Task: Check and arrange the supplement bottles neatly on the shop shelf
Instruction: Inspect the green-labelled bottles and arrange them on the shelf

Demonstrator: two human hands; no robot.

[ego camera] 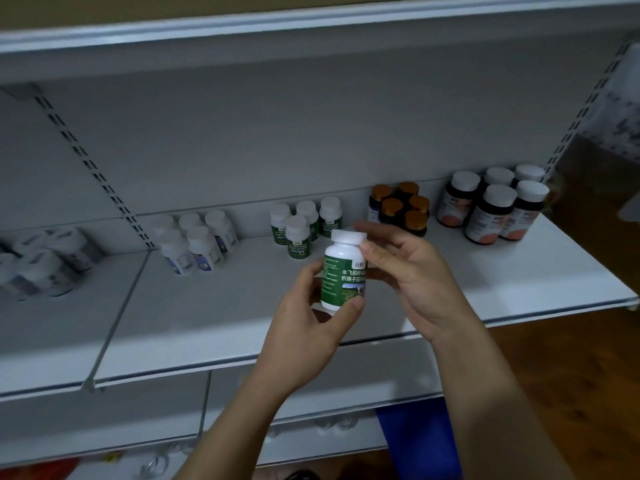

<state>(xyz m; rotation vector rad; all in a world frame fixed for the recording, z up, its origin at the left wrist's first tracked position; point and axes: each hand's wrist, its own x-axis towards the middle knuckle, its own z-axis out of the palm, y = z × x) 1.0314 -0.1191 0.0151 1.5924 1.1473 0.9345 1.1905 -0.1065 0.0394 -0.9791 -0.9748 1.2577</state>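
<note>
The white metal shelf (485,289) fills most of the view, its bare front board lying under and around the held bottle (341,271), with a grey back panel (277,133) rising well behind that bottle and an upper shelf (311,46) overhead. Wooden floor (571,375) shows down to the bottle's right. The left hand (304,320) grips the held bottle from below, thumb hooked across the bottom edge of the label and fingers curled round the far side. The right hand (415,271) holds its top, thumb pressed at the shoulder just under the cap and fingers passing behind it. Far to the right of the held bottle and further back stand five large dark bottles (491,209) with white caps and salmon labels. Far to its left sits a blurred cluster (45,258) of white bottles, and nearer on the same side a group of white bottles with blue-purple labels (197,240). Just behind the held bottle to the right are small dark bottles with orange-brown caps (401,209), and just behind to the left four green-label bottles (298,233) of matching look. The held bottle itself hangs above the shelf's front half, nearly upright with a slight tilt. It is white plastic with rounded shoulders and wears a dark green label with white Chinese characters, fine print down the left side and a landscape picture near the bottom. Its white cap (348,237) is screwed on.
</note>
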